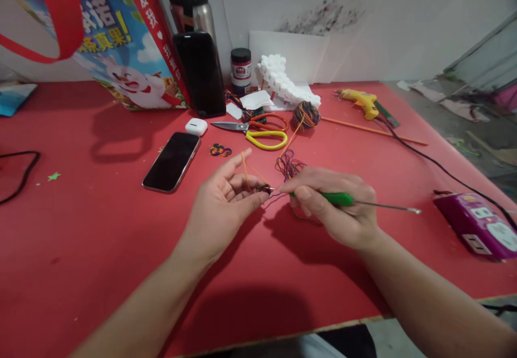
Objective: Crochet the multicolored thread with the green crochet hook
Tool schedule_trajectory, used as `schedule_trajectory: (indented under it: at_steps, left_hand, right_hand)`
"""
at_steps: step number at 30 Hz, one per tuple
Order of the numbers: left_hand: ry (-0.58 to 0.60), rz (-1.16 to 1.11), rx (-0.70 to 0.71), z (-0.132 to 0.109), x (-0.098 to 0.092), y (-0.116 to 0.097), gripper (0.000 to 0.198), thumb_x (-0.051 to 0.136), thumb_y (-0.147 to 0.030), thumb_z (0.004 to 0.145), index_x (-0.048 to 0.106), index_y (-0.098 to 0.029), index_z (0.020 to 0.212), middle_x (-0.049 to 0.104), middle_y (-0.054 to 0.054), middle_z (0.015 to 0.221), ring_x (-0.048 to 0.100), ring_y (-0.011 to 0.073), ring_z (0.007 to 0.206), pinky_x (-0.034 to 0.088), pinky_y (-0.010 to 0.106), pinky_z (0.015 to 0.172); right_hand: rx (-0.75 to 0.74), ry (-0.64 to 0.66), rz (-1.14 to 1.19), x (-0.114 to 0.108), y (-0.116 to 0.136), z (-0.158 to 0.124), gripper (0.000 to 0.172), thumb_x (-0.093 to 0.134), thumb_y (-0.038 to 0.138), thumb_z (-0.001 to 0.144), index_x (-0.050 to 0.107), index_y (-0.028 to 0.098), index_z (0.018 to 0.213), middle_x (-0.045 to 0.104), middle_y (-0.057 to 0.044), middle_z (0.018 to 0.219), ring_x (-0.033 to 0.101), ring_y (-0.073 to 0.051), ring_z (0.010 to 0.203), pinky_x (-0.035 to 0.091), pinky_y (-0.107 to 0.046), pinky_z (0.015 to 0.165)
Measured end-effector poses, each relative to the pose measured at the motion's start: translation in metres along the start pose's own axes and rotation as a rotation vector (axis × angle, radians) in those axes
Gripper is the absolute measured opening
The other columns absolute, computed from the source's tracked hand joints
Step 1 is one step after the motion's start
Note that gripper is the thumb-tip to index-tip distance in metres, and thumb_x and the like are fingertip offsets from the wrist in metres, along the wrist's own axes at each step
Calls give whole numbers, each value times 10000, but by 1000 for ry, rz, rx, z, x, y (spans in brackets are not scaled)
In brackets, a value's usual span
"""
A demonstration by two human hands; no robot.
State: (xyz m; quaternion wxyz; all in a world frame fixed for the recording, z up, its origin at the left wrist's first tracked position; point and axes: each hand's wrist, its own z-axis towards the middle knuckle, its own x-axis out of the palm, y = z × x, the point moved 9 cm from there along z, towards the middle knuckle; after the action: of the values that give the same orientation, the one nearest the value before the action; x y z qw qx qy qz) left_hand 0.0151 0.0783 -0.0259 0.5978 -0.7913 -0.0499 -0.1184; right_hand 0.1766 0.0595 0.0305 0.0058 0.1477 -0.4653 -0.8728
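Near table edge: left hand pinches the loop; right hand grips the hook, tip at the pinch. Loop blurry, I think one stitch. Risk: loose yarn just behind tangles, loop slips off; ball farther back could roll.

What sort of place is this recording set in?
Likely a hobby craft table: the right hand holds a green crochet hook to yarn pinched by the left hand, with scissors and a yellow glue gun on the red tabletop.
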Motion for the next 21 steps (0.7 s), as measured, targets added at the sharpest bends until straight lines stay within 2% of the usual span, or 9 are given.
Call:
schedule_trajectory:
  at_steps: [4,9,14,18,21]
  left_hand:
    - [-6,-155,-78,3,-2,6,1012,950,-118,611,533,-104,1534,755,-30,753,682,96,724,555,217,758]
    - [-32,-247,-92,2,-3,7,1098,995,-140,564,522,-88,1553,773,-19,701,674,86,639,547,195,705]
    - [-100,-261,-38,-1,-6,4,1034,996,-168,585,577,-123,1529,800,-4,721,692,105,660,552,208,713]
    - [-134,-167,24,-2,-11,0,1006,977,-166,618,579,-162,1542,807,-2,745,705,134,700,566,242,736]
    - [-130,-58,127,-2,-12,-7,955,949,-192,681,571,-200,1557,790,-18,748,697,137,723,571,250,750]
  right_hand:
    - [-166,46,-35,11,9,-2,272,625,96,1003,794,217,1178,787,-58,858,728,-168,743,596,-304,690]
    - [-344,65,-298,20,21,-7,245,604,159,1047,726,172,1259,768,-86,938,728,-162,813,608,-277,702]
    - [-452,87,-564,32,25,-14,252,578,149,1054,690,158,1280,743,-66,904,713,-162,781,581,-266,677]
    - [-495,88,-714,40,23,-20,393,522,81,1037,608,159,1412,743,-68,913,706,-188,791,578,-295,682]
    - [-503,86,-756,43,21,-23,447,541,75,1017,572,122,1461,741,-87,923,703,-212,784,587,-321,685]
